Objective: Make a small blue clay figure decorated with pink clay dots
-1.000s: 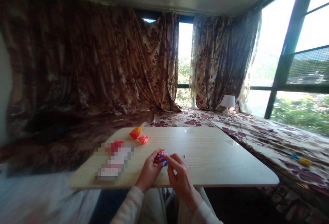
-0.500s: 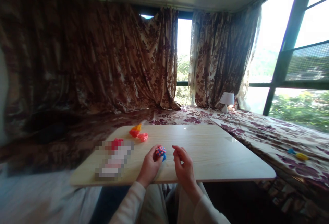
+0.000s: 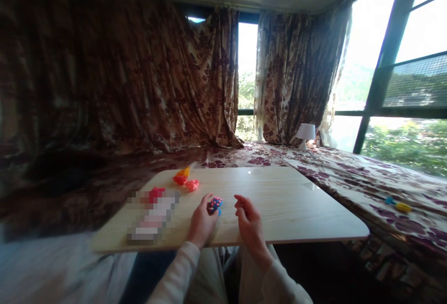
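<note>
My left hand (image 3: pixel 203 220) is closed around a small blue modelling-clay piece (image 3: pixel 216 201) studded with pink dots, held just over the near part of the table. A plain blue part of it shows below the dotted top. To its right, my right hand (image 3: pixel 249 219) is raised with curled fingers, thumb and fingertips drawn together. Anything between those fingertips is too small to make out. The two hands are apart, and the right one does not touch the blue piece.
On the pale wooden table (image 3: pixel 279 211) lie an orange-and-red lump (image 3: pixel 181 176), a coral lump (image 3: pixel 192 185) and a dark pink lump (image 3: pixel 157 195) beside a blurred-out patch. A white lamp (image 3: pixel 306 131) and a blue-and-yellow item (image 3: pixel 402 206) rest on the floral cloth.
The dotted blue piece has tilted slightly in my left hand, showing more of its blue lower part. My right hand stays nearly still. The whole view has shifted a little.
</note>
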### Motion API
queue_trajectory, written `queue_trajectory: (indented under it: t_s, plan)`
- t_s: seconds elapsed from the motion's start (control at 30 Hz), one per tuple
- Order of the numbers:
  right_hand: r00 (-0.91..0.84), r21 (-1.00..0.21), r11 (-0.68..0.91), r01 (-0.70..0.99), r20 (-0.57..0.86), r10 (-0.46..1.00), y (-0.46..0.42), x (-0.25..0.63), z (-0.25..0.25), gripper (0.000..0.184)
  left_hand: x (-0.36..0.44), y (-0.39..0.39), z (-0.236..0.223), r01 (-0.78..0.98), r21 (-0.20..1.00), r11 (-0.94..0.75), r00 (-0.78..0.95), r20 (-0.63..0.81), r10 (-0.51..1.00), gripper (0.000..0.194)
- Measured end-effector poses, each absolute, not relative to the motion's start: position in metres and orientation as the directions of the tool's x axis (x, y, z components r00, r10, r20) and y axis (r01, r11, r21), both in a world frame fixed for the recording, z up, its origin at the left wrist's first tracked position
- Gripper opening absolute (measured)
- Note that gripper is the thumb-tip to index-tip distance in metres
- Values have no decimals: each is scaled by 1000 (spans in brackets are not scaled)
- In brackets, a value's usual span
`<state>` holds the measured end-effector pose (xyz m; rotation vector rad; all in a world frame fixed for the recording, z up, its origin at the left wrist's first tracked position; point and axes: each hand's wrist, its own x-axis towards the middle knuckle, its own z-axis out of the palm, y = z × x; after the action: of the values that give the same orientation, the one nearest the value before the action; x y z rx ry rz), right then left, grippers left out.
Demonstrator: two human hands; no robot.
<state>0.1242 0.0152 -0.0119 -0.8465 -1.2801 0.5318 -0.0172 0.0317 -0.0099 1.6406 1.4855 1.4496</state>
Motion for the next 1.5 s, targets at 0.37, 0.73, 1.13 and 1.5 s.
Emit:
queue_trajectory:
  t_s: [0.37, 0.73, 1.13, 1.5]
  plan:
    - [215, -788, 603, 129, 615, 758, 14, 125, -11, 26, -17, 41, -14, 268, 906, -328, -82, 361, 929, 69]
    - [224, -770, 621, 149, 638, 737, 11, 123, -9, 28, -38, 23, -2, 496, 795, -350, -52, 429, 902, 53]
    - [238, -820, 451, 352, 545, 804, 41, 184, -13, 25, -81, 33, -1, 822, 446, -355, 17, 604, 797, 23]
    - [-51, -530, 437, 726, 593, 803, 33, 164, -6, 17, -39, -8, 6, 740, 482, -468, 12, 687, 727, 20]
